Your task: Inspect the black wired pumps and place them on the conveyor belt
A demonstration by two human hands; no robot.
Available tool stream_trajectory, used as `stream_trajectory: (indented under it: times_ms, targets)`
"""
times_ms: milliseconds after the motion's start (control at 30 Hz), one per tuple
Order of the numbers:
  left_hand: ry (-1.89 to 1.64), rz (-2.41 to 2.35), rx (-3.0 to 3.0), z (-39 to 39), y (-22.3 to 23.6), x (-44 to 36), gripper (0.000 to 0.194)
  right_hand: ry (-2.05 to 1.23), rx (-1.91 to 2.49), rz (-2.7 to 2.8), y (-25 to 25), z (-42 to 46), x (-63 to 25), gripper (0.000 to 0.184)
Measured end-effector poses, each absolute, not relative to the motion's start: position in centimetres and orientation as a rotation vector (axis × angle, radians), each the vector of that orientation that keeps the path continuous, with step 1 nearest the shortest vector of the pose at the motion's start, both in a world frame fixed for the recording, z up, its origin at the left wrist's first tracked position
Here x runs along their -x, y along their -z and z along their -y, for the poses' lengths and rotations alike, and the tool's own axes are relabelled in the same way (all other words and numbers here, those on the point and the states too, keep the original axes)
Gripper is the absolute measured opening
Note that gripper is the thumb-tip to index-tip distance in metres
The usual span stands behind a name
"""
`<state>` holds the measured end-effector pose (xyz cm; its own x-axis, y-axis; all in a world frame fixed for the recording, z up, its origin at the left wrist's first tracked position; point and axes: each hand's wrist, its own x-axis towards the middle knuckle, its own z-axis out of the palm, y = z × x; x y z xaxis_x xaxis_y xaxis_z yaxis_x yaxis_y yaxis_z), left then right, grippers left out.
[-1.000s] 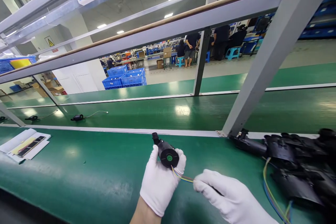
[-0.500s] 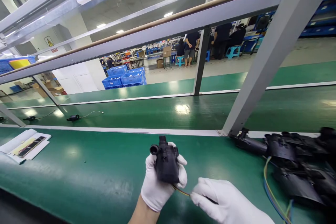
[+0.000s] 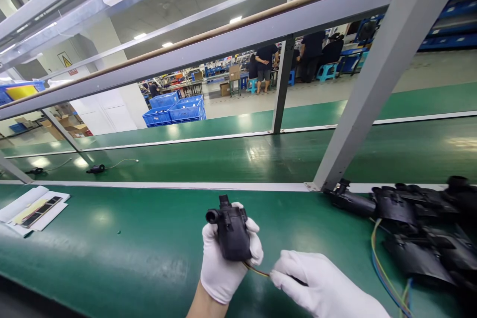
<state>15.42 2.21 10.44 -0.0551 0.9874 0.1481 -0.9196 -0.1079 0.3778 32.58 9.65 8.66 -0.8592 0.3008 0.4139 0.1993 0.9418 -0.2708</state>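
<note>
Short of the worktop's (image 3: pixel 149 238) far edge, gripping in the left hand (image 3: pixel 220 272) a black unit (image 3: pixel 234 238) now turned to show both spouts (image 3: pixel 212 216), pinching its wires (image 3: pixel 257 272) in the right hand (image 3: pixel 315 280).

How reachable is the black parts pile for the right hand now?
Probably yes: the pile lies right of the right hand, with bare green bench between, though that hand pinches wires of the held unit and may need to release them.

Black device (image 3: pixel 234 238), yellowish wires (image 3: pixel 258 272) — white-gloved left hand (image 3: pixel 222 273) and right hand (image 3: pixel 313 278) — green worktop (image 3: pixel 130 248), blue crates (image 3: pixel 186 110).
</note>
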Motion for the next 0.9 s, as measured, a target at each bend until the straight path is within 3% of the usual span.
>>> stream_trajectory:
  times_ms: [300,433,633,900]
  targets:
    - [-1.692,-0.273,-0.662,-2.1,-10.0,-15.5,0.063,-0.394,0.444,2.644,-8.2,-10.3,-32.3,0.055]
    - [-1.771,-0.593,-0.813,-1.5,-10.4,-15.7,0.069,-0.590,0.493,2.443,-9.3,-10.7,-32.4,0.049]
    - [-1.907,-1.320,-1.196,-0.8,-8.3,-16.4,0.112,-0.879,0.444,2.187,-10.9,-9.9,-32.8,0.063]
    - [-1.862,-1.378,-1.178,-0.6,-7.8,-16.5,0.122,-0.974,0.446,2.180,-11.4,-9.3,-32.3,0.068]
